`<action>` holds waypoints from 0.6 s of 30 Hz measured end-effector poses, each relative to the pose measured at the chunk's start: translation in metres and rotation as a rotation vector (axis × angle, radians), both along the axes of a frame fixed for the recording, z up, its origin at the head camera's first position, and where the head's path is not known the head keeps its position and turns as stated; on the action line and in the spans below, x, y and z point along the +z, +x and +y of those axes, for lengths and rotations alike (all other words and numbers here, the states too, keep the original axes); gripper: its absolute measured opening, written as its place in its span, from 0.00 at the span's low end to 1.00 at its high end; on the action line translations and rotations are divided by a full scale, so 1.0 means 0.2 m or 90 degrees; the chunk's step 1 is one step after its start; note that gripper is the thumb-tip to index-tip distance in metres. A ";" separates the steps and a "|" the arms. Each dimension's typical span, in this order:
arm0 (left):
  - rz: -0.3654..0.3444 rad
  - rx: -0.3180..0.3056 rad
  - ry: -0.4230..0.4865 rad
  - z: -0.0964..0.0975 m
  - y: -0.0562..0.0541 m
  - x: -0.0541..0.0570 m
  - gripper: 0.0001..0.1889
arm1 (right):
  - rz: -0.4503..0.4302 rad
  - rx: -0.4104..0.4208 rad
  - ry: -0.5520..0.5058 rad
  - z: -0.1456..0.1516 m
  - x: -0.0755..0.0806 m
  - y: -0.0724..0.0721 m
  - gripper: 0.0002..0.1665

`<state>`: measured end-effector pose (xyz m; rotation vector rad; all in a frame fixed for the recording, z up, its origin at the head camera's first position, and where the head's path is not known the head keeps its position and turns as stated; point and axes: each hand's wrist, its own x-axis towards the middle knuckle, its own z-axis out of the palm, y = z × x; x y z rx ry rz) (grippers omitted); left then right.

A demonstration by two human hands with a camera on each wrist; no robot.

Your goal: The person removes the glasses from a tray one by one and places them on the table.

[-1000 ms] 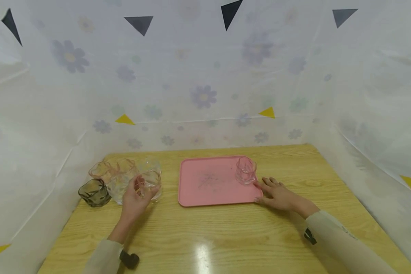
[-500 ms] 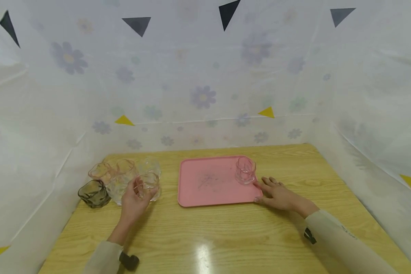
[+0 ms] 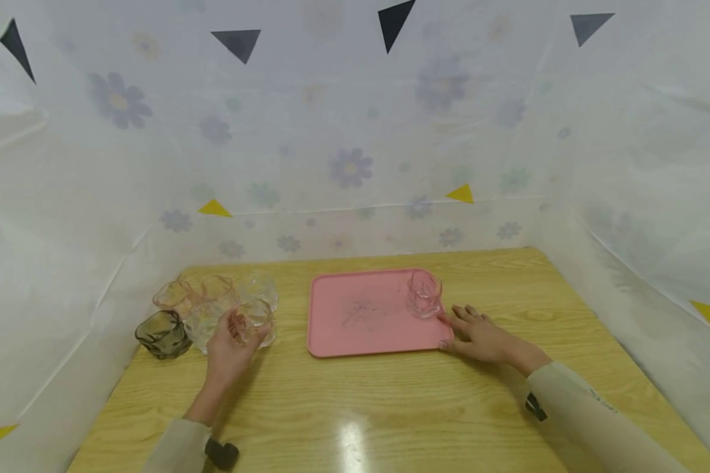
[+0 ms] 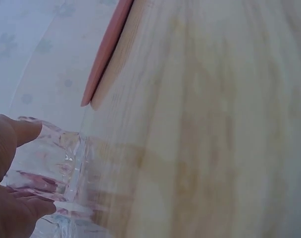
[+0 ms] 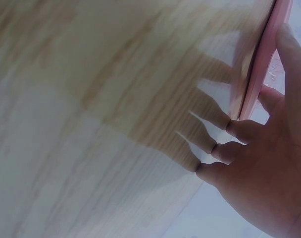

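My left hand [image 3: 229, 351] grips a clear, faintly pink drinking glass [image 3: 256, 315] at the right front of a cluster of glasses. In the left wrist view, thumb and fingers lie on either side of this wavy-walled glass [image 4: 66, 158]. My right hand [image 3: 479, 336] lies with fingers extended at the right edge of a pink tray [image 3: 331, 335], thumb on its near corner. In the right wrist view, several fingertips [image 5: 206, 171] touch the wooden table beside the tray's rim [image 5: 262, 59]. Another pinkish glass [image 3: 424, 295] stands upright on the tray's right side, close to my right fingertips.
At the left stand a smoky dark glass [image 3: 163, 334], two amber-pink glasses [image 3: 173, 295] and two clear glasses [image 3: 261, 287], close together. The wooden table [image 3: 355, 407] is bounded by a white flowered curtain [image 3: 355, 223] behind and at both sides.
My left hand and its glass have shifted slightly down and to the left. My right hand, the tray and the glass on it have stayed in place.
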<state>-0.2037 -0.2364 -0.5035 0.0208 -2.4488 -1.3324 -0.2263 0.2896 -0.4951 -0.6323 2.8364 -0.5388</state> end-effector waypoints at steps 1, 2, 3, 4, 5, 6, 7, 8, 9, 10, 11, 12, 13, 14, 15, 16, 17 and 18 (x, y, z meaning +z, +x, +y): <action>0.004 0.003 -0.005 0.00 0.00 0.00 0.47 | 0.000 0.000 0.001 0.00 0.00 0.00 0.49; 0.009 0.006 -0.013 0.00 0.00 0.00 0.48 | 0.001 0.000 0.003 0.00 0.00 0.00 0.49; 0.015 0.010 -0.021 0.00 0.00 0.01 0.48 | 0.001 0.001 0.005 0.00 0.00 0.00 0.49; 0.023 0.013 -0.031 0.00 0.00 0.01 0.49 | 0.002 0.001 0.006 0.00 0.00 0.00 0.49; 0.035 0.017 -0.039 0.01 0.00 0.01 0.49 | 0.002 0.001 0.007 0.00 0.00 0.00 0.49; 0.049 0.021 -0.048 0.01 0.01 0.02 0.49 | 0.002 0.001 0.008 0.00 -0.01 0.00 0.49; 0.061 0.024 -0.058 0.02 0.01 0.02 0.50 | 0.003 0.001 0.008 0.00 0.00 0.00 0.49; 0.071 0.027 -0.064 0.02 0.01 0.03 0.50 | 0.003 0.001 0.007 0.00 0.00 0.00 0.49; 0.079 0.030 -0.069 0.03 0.02 0.03 0.50 | 0.002 0.001 0.006 0.00 0.00 0.00 0.49; 0.088 0.032 -0.074 0.03 0.02 0.04 0.50 | 0.002 0.001 0.005 0.00 0.00 0.00 0.49; 0.097 0.035 -0.078 0.03 0.02 0.04 0.50 | 0.002 0.002 0.004 0.00 0.00 0.00 0.49; 0.107 0.036 -0.081 0.03 0.02 0.05 0.50 | 0.002 0.002 0.004 0.00 0.01 0.00 0.49; 0.118 0.038 -0.085 0.04 0.02 0.05 0.50 | 0.001 0.002 0.003 0.00 0.01 0.00 0.49; 0.134 0.039 -0.089 0.04 0.01 0.06 0.50 | 0.001 0.003 0.003 0.00 0.01 0.00 0.49; 0.153 0.040 -0.096 0.04 0.01 0.07 0.50 | 0.000 0.003 0.003 0.00 0.01 0.00 0.49; 0.175 0.040 -0.104 0.04 0.01 0.08 0.50 | -0.001 0.003 0.003 0.00 0.01 0.00 0.49; 0.195 0.039 -0.109 0.04 0.00 0.10 0.50 | -0.001 0.002 0.004 0.00 0.01 0.00 0.49; 0.210 0.041 -0.118 0.05 0.00 0.11 0.50 | -0.001 0.002 0.003 0.00 0.01 0.00 0.49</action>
